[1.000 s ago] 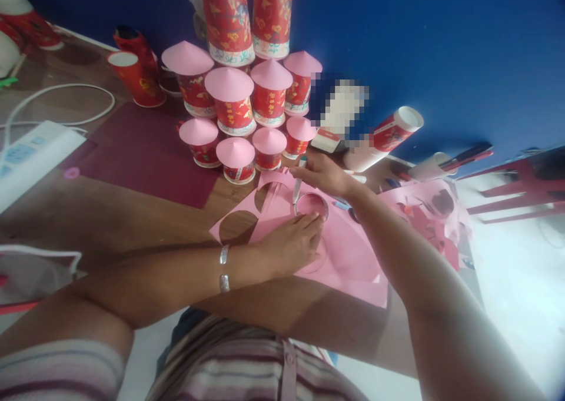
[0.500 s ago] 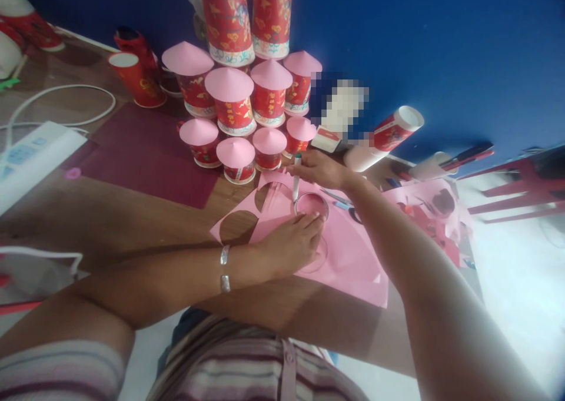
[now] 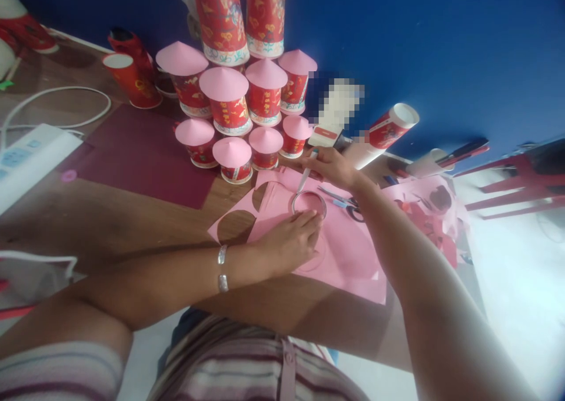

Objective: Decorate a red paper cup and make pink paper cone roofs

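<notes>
My left hand (image 3: 293,243) lies over the pink paper (image 3: 351,245), its fingertips pressing a thin round ring (image 3: 294,205) down on the sheet. Part of the ring's near side is under the fingers. In my right hand (image 3: 333,166) is a slim white marker (image 3: 305,176), tilted, with its lower tip at the ring's far left edge. A faint drawn circle shows on the paper just below my left fingers. Scissors (image 3: 354,212) with dark handles lie on the paper beside my right wrist. To the left is a pink offcut (image 3: 215,228) with round holes.
Red paper cups with pink cone tops (image 3: 232,152) stand in rows beyond the paper. A dark maroon sheet (image 3: 150,153) and a white power strip (image 3: 42,159) lie leftward. Pink scraps (image 3: 426,204) sit at right, near a red-and-white paper cup (image 3: 392,124) by the blue wall.
The marker has gone from nearly upright to leaning, its top end now to the right. My right hand has shifted slightly right, uncovering more of the scissors. My left hand stays on the ring.
</notes>
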Motion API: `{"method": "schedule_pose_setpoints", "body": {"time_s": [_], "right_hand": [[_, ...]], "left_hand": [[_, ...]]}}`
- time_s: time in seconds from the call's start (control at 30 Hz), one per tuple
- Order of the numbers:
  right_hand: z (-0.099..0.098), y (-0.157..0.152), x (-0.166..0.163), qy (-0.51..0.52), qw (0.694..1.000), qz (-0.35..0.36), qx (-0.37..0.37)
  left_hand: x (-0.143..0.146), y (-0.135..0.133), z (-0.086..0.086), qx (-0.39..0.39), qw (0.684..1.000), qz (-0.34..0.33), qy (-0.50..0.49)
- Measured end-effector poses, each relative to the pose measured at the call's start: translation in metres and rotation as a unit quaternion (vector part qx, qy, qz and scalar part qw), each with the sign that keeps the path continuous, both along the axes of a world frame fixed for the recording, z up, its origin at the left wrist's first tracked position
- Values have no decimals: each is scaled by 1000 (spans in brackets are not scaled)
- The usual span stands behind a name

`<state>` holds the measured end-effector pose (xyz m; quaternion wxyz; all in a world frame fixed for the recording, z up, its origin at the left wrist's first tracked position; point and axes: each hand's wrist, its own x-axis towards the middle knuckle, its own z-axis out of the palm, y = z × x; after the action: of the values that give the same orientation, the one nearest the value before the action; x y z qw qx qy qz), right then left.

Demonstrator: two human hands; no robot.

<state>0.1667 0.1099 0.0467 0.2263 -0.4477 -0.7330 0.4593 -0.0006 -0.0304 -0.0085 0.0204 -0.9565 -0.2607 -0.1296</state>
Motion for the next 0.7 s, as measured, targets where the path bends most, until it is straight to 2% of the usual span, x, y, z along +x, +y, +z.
{"method": "schedule_pose_setpoints", "body": {"time_s": [0.17,0.37,0.53,0.7], "right_hand": [[-6,-7,14,31,999,-40,2],[-8,-14,24,53,995,-86,-12],[-8,-18,34,62,989,-134,-18],[-11,-19,40,87,984,-153,-16]], "left_hand": [[-1,1,-1,41,999,-3,-9],[0,2,2,11,1000,-11,-25],[0,2,3,31,999,-5,-20],[0,2,2,34,999,-9,-19]]}}
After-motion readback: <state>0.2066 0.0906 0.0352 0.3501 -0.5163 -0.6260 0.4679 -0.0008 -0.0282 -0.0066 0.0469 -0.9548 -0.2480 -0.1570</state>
